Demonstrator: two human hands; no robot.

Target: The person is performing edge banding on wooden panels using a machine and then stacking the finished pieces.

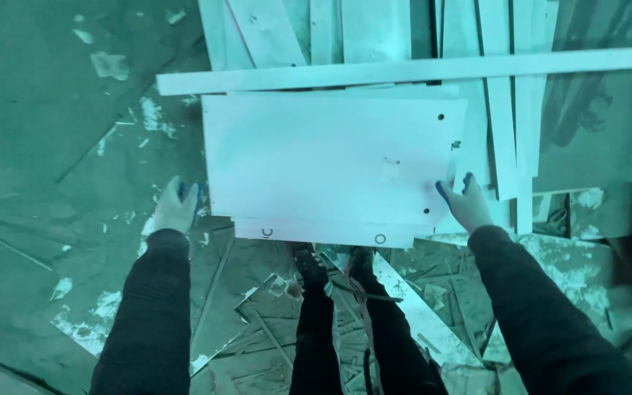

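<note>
Left hand: my left hand [175,208] is closed on the left edge of the panel [330,157], near its lower corner, fingers curled under.
Right hand: my right hand [464,201] clamps the panel's right edge low down, thumb on top, fingers beneath.
Panel: a flat white board with a few small holes along its right side, held level between both hands in front of me, above my shoes [334,265].
Under it: a second board [316,232] shows just below its near edge; I cannot tell if I am lifting both.
Beyond: a long strip [411,71] lies across the far edge, and more planks [499,132] are stacked behind and to the right.
Floor: the floor [53,146] is littered with scraps and splinters around my feet.
Doing it well: I judge both grips should stay even so the panel keeps flat, its far edge clear of the strip, and my footing sure among the scraps.
</note>
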